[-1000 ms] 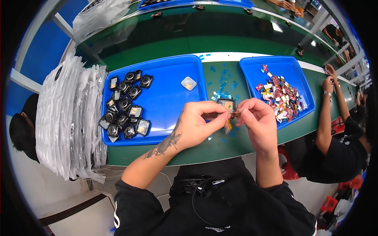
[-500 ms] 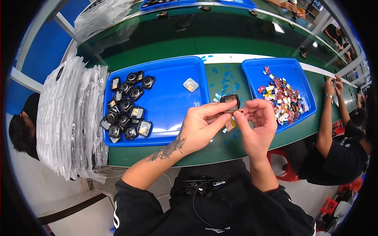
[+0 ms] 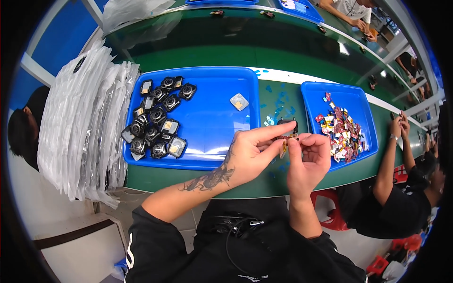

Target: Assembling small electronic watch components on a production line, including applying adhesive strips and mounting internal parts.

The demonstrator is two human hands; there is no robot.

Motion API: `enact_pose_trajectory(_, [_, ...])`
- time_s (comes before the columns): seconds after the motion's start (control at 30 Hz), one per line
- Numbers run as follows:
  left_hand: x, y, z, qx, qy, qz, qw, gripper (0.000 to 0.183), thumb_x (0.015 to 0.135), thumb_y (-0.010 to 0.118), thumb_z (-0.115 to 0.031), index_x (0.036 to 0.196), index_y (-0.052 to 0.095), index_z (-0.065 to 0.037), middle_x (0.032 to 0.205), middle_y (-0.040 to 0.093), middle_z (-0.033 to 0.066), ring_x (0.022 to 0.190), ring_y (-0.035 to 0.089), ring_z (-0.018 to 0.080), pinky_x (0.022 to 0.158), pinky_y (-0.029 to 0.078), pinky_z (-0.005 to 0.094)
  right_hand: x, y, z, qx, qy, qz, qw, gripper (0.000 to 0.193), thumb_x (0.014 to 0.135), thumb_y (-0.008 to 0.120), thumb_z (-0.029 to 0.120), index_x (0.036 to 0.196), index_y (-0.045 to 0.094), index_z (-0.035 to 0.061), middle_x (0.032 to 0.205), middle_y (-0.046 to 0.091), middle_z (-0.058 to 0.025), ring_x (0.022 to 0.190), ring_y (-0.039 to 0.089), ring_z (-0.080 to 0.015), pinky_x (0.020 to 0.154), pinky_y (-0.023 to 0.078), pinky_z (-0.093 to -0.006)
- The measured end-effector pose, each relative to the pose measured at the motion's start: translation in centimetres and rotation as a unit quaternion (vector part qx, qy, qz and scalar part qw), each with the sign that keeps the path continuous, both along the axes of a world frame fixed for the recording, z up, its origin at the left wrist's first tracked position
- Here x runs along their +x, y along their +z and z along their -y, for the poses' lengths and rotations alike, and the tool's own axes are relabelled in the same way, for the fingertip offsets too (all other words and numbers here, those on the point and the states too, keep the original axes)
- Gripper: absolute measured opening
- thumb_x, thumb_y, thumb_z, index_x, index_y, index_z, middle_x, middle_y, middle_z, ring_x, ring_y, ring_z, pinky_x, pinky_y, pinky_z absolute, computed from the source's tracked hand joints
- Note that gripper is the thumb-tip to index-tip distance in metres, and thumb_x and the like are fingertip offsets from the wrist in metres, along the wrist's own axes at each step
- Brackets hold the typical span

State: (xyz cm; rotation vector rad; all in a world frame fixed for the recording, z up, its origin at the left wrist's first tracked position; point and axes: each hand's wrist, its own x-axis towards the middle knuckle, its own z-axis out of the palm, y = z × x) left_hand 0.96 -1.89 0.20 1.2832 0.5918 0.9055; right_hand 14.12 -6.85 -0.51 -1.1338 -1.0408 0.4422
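My left hand (image 3: 255, 151) pinches a small reddish-brown circuit board (image 3: 285, 138) between thumb and fingers, with a yellowish strip hanging below it. The fingertips of my right hand (image 3: 307, 153) are closed on the board's right end; its other fingers curl loosely. Just beyond my left index finger is a black watch case (image 3: 289, 124), mostly hidden; whether it is held or lies on the table I cannot tell. To the left, a blue tray (image 3: 207, 160) holds several black watch cases (image 3: 158, 115) and one pale square piece (image 3: 239, 101). A second blue tray (image 3: 306, 94) on the right contains many small boards (image 3: 347, 134).
Blue film scraps (image 3: 278, 106) litter the green table (image 3: 179, 177) between the trays. White plastic-wrapped stacks (image 3: 85, 127) stand at the left edge. Beyond runs a dark green conveyor (image 3: 236, 45) with a few small parts. A co-worker's arms (image 3: 389, 151) are at the right.
The view has shifted, so the table sits slightly differently in it. Both hands stay together at the board, which is turned so that its hanging strip shows less.
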Motion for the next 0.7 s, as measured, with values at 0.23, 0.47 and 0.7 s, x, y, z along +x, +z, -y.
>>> enact_pose_trajectory(0.23, [-0.4, 0.9, -0.5, -0.050, 0.005, 0.092, 0.994, 0.064, 0.092, 0.052, 0.006, 0.149, 0.026, -0.008, 0.114, 0.064, 0.0177, 0.099, 0.064, 0.0150, 0.087, 0.051, 0.0264, -0.1, 0.7, -0.6, -0.074, 0.006, 0.059, 0.995, 0.042, 0.079, 0.069, -0.008, 0.117, 0.051, -0.0023, 0.103, 0.056, -0.0099, 0.086, 0.055, -0.0103, 0.067, 0.048, -0.0207])
enact_pose_trajectory(0.47, [-0.3, 0.0, -1.4, -0.099, 0.022, 0.068, 0.992, 0.065, 0.093, 0.054, 0.002, 0.147, 0.021, -0.010, 0.119, 0.060, 0.0183, 0.098, 0.064, 0.0157, 0.084, 0.052, 0.0289, 0.9, 0.8, -2.5, -0.080, 0.086, 0.154, 0.981, 0.055, 0.079, 0.062, -0.011, 0.132, 0.048, -0.0006, 0.098, 0.061, -0.0087, 0.085, 0.061, -0.0142, 0.072, 0.052, -0.0278])
enact_pose_trajectory(0.7, [-7.5, 0.2, -8.6, 0.409, 0.341, -0.540, 0.652, 0.042, 0.087, 0.060, -0.017, 0.126, 0.054, -0.003, 0.139, 0.043, 0.0259, 0.120, 0.050, 0.0391, 0.094, 0.046, 0.0456, 5.3, 3.3, -18.3, -0.230, 0.199, 0.151, 0.941, 0.056, 0.080, 0.068, 0.003, 0.132, 0.046, 0.0003, 0.082, 0.068, -0.0101, 0.075, 0.063, -0.0127, 0.065, 0.048, -0.0250])
